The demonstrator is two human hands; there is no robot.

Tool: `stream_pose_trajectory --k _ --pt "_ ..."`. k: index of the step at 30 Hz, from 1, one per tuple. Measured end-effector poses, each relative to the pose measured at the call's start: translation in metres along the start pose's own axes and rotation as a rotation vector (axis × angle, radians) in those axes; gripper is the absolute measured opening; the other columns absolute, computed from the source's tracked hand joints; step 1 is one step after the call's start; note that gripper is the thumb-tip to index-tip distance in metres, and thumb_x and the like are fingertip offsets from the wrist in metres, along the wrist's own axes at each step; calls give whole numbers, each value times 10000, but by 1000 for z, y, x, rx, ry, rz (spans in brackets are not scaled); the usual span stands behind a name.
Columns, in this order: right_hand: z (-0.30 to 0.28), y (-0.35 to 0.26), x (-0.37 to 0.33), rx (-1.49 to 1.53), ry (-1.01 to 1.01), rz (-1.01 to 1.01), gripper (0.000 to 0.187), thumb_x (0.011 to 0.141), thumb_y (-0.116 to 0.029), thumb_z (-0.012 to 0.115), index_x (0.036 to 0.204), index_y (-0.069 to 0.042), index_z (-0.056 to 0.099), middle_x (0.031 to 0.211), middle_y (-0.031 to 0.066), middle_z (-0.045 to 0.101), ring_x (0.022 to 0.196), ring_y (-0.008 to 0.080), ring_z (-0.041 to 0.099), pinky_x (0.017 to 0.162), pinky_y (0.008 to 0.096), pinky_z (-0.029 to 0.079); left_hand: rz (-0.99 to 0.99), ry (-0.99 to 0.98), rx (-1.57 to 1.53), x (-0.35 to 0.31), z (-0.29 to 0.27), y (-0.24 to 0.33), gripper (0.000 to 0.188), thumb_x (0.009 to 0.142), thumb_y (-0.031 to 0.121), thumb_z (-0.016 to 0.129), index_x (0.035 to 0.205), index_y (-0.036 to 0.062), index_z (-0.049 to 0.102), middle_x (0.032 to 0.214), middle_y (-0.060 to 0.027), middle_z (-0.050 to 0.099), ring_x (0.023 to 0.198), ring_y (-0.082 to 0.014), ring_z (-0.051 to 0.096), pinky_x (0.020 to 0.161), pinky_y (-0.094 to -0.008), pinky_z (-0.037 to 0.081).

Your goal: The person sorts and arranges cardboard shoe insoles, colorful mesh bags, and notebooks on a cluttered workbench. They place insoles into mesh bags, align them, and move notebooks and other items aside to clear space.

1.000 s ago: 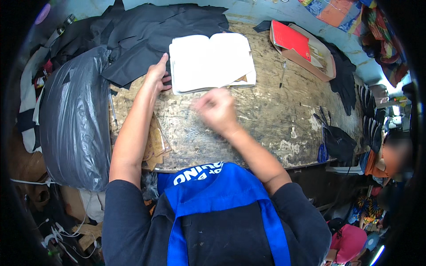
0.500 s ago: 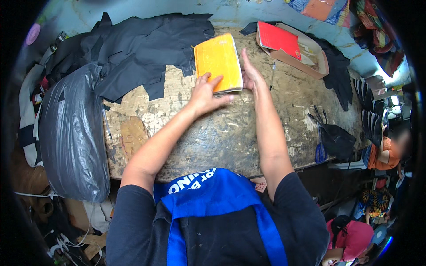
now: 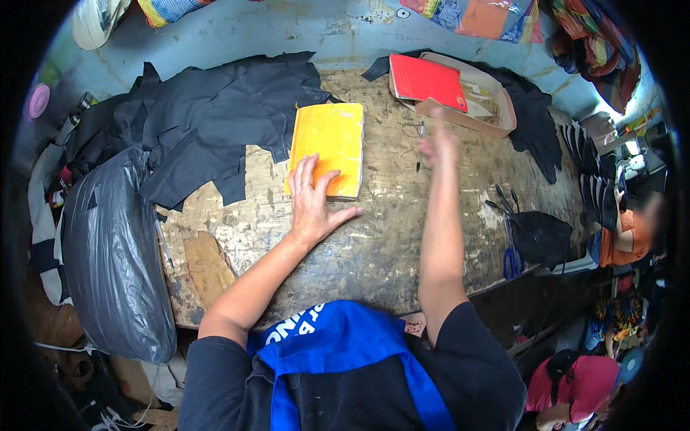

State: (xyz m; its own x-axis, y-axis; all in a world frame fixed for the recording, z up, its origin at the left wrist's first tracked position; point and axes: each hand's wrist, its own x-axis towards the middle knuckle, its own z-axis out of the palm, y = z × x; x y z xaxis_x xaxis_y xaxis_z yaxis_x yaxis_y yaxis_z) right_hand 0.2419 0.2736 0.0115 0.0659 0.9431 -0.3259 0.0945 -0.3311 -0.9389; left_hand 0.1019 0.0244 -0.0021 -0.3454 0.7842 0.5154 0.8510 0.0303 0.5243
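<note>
A yellow notebook lies closed on the worn wooden table. My left hand rests on its lower left part with spread fingers, the thumb stretched out beside its near edge. To the right, apart from the notebook, my right hand is over the table and smeared by motion, so its grip cannot be made out. Just beside that hand is a pen, partly covered. Past it, a red notebook leans on the rim of an open tan box.
Black fabric pieces cover the back left. A bulging black plastic bag stands at the left edge. Blue-handled scissors and a black pouch lie at the right. Another pen and brown pieces lie left. Other people are at far right.
The yellow notebook, held between both hands before, now lies under my left hand, nearer and to the left. My right hand has left it and moved right toward the pen and box.
</note>
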Motion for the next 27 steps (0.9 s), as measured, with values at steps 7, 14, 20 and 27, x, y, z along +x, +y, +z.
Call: stream_pose_trajectory --k 7,14,20,27 --pt "-33 -27 111 447 -29 -10 404 865 -121 445 1200 71 327 1146 275 428 807 403 590 560 468 563 -333 52 -824 115 59 0 410 814 189 633 1103 -61 486 926 -107 608 868 -147 577 793 -255 453" --pt "-67 -9 59 597 -256 -73 339 811 60 334 1145 121 342 1066 274 491 763 381 600 561 415 564 -1009 -270 -1225 190 95 0 873 747 530 616 1360 57 215 1275 -195 397 1144 -306 424 893 -487 388" --pt "-93 17 -22 711 -312 -25 280 752 81 391 1022 150 421 948 244 549 674 278 607 522 317 546 -515 -411 -1299 170 96 41 928 749 647 507 1403 174 50 1401 -187 222 1273 -356 248 912 -648 244" --pt "-95 23 -43 670 -354 -57 229 733 72 450 960 95 474 844 149 581 626 221 591 496 285 523 -674 -434 -1359 158 93 38 1054 633 559 705 1392 173 84 1328 -181 329 1174 -398 363 820 -607 383"
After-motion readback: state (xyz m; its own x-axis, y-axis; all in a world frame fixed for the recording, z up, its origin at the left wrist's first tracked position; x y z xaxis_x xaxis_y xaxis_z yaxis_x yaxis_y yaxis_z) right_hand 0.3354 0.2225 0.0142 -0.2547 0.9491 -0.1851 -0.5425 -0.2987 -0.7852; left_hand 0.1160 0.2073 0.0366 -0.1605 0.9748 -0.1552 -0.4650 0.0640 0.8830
